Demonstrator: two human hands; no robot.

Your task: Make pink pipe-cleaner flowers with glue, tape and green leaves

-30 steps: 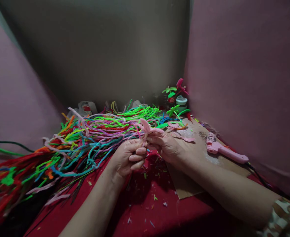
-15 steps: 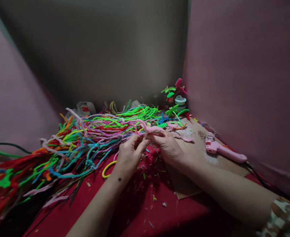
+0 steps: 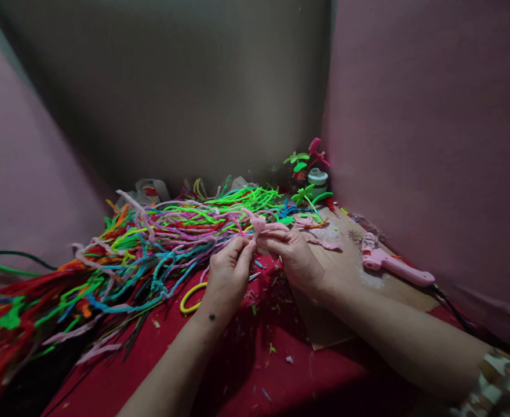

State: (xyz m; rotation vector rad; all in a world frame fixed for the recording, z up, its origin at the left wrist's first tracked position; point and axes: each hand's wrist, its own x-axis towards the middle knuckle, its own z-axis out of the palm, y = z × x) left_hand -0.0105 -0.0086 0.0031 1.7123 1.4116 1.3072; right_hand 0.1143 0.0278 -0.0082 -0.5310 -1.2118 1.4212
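Observation:
My left hand is closed, thumb and fingers pinching the base of a pink pipe-cleaner flower. Close beside it, my right hand pinches the same flower at its lower right, below a petal that sticks out to the right. The stem end between the fingertips is mostly hidden. Behind the hands spreads a large pile of coloured pipe cleaners in green, pink, red, blue and orange. A yellow loop, seemingly a scissors handle, shows beside my left wrist, with a metal tip to the right of that hand.
A pink hot glue gun lies on a brown board at the right. Pink petal pieces rest on the board's left part. Finished green and pink flowers stand near a lidded jar. Scraps litter the red cloth.
The pink flower has turned slightly in my fingers, and its petals now sit differently. My left thumb has shifted, and a metal tip has come into view beside that hand.

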